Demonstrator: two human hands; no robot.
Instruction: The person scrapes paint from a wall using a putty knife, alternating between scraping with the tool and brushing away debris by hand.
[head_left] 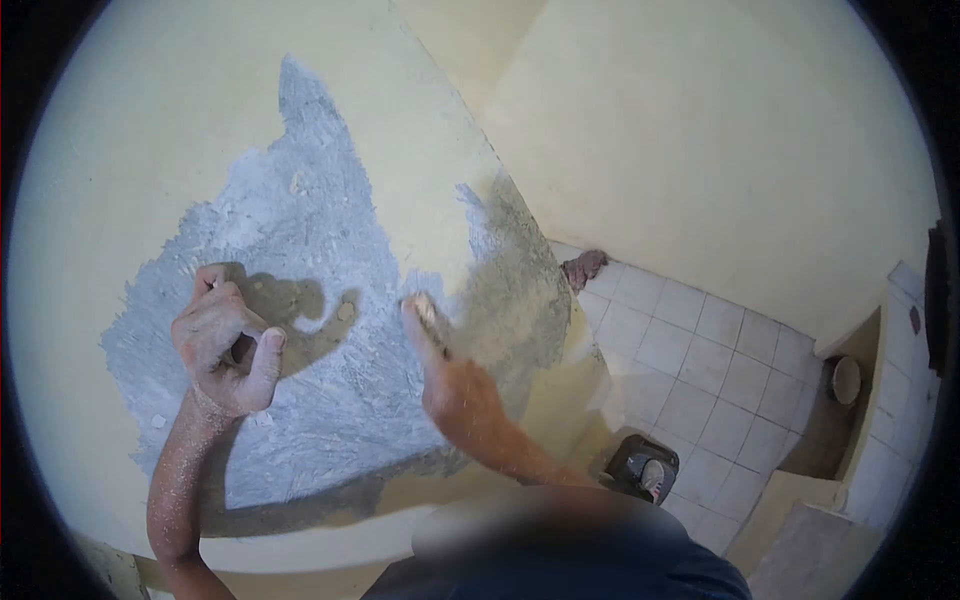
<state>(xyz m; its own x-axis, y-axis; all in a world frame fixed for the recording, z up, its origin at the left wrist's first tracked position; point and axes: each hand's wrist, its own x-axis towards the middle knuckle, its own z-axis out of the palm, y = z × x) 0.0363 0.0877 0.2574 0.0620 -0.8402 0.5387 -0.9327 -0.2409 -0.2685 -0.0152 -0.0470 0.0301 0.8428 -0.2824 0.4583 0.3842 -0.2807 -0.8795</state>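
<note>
Flaking grey plaster [320, 290], dusty hands [225, 345] [455, 385]

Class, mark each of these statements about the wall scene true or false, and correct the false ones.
1. The yellow wall has a rough grey patch. True.
2. The left hand lies flat and open. False: it is curled into a fist against the grey patch.
3. The floor has pale square tiles. True.
4. The right hand hangs down by the floor. False: it is raised to the wall, fingers at the grey patch.
</note>
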